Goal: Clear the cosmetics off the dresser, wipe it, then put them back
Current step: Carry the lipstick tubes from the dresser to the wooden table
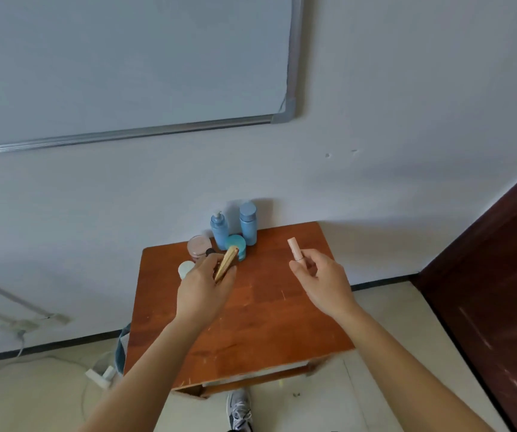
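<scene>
1. A whiteboard [126,57] hangs on the wall above and behind the dresser [260,325]
2. The left hand [202,291] hovers over the dresser's back left, fingers curled round a gold tube [226,263]
3. The right hand [322,280] hovers over the dresser's back right, pinching a pink tube [294,248]
4. A pump bottle [220,232] and a capped blue bottle [248,226] stand at the dresser's back edge
5. A teal jar [238,244], a pink jar [199,244] and a white jar [185,269] cluster on the dresser's back left

Half of white jar [185,268] hidden behind left hand [202,291]; shoe [239,411] cut by bottom edge
</scene>
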The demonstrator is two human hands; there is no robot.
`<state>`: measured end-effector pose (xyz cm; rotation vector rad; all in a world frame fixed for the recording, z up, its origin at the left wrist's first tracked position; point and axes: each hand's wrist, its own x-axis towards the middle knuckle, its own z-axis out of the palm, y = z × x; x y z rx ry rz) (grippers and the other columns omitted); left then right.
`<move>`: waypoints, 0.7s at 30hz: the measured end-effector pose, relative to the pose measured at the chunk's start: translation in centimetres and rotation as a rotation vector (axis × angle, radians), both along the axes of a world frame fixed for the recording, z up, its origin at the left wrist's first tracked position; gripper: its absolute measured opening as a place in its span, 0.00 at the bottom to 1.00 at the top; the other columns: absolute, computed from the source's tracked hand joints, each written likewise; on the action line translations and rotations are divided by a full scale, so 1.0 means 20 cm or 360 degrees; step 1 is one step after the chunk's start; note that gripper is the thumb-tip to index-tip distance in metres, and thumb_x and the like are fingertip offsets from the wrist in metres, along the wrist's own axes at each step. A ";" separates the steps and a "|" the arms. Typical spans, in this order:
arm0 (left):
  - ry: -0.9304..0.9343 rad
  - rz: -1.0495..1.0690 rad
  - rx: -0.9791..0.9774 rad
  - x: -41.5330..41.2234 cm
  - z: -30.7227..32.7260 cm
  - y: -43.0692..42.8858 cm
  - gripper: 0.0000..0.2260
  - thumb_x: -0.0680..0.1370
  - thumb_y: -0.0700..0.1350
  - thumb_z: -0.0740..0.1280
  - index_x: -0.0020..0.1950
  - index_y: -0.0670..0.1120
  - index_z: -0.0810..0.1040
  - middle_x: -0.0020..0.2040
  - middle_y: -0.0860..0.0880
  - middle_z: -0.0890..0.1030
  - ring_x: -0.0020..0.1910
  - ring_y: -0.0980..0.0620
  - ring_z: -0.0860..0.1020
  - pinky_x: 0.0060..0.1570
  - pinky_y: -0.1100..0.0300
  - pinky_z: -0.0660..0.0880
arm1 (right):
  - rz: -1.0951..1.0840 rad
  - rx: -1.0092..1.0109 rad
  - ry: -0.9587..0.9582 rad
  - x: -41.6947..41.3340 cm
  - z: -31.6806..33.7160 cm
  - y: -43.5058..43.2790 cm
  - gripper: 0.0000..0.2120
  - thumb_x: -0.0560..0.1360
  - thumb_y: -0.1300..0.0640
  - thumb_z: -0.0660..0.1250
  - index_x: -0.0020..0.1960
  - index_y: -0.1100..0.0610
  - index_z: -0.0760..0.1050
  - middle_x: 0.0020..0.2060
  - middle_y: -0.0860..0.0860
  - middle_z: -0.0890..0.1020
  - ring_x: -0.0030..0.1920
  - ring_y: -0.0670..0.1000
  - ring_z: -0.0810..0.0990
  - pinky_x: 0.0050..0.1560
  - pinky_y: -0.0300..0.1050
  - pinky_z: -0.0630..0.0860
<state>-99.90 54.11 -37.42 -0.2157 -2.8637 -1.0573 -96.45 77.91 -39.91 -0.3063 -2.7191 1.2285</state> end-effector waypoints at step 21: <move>-0.1223 0.0438 0.0113 -0.57 -0.87 0.19 0.12 0.79 0.53 0.64 0.54 0.46 0.75 0.44 0.49 0.78 0.38 0.54 0.76 0.31 0.62 0.69 | -0.0001 0.0028 -0.1035 -0.45 -0.70 0.01 0.18 0.79 0.46 0.64 0.67 0.47 0.71 0.49 0.45 0.75 0.46 0.47 0.80 0.50 0.49 0.81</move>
